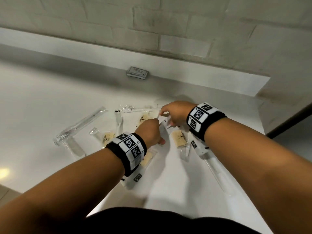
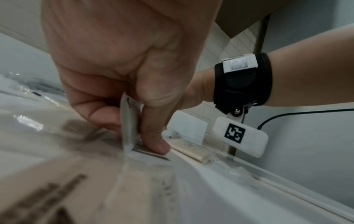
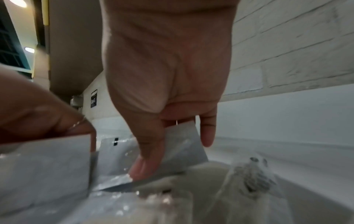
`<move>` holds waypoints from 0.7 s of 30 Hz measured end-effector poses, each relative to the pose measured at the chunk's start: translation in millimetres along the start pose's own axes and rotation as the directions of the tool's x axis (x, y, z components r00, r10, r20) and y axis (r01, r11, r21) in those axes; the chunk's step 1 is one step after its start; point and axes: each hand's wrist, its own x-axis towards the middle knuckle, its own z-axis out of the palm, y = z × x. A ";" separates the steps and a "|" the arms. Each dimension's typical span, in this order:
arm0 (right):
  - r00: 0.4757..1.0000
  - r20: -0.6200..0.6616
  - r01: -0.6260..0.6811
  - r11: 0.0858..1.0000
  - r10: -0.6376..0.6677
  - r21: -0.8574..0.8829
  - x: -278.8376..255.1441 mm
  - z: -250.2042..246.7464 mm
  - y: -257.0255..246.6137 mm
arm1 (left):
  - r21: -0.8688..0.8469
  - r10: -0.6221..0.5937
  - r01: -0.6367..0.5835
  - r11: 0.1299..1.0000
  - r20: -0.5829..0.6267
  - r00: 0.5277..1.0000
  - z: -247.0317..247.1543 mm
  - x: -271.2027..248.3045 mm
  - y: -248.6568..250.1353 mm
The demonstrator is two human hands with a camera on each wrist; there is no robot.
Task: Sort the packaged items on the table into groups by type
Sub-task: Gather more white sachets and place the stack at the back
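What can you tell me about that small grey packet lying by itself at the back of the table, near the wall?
The grey packet is a small, flat, rectangular pack that looks like glossy wrapped foil or plastic. Its top carries a pale label with print too blurred to read. It lies flat on the white table, just before the raised ledge below the brick wall, apart from the other packages. Neither hand touches it.

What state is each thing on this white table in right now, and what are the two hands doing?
Left hand: pinches a flat white packet.
Right hand: pinches a white packet.
Tan packets: sealed, lying scattered.
Long clear packets: sealed, lying flat at the left.
Grey packet stack: set apart near the wall.
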 end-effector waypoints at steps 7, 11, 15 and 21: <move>0.999 -0.030 -0.041 0.887 0.030 -0.460 1.6 0.6 0.5 | -0.056 -0.089 0.090 0.994 0.018 0.996 -4.8 1.3 5.7; 0.998 -0.065 -0.025 0.931 0.002 -0.364 -9.2 1.1 9.6 | 0.026 -0.127 0.125 0.992 0.080 0.989 -8.0 1.8 19.0; 0.991 -0.133 -0.045 0.946 0.002 -0.322 -18.1 5.1 16.1 | 0.131 -0.132 0.116 0.985 0.128 0.983 -13.0 -1.3 27.8; 0.958 -0.263 -0.010 0.932 0.113 0.362 -44.0 -4.8 23.0 | 0.206 -0.086 0.057 0.977 0.136 0.987 -16.7 -8.4 27.8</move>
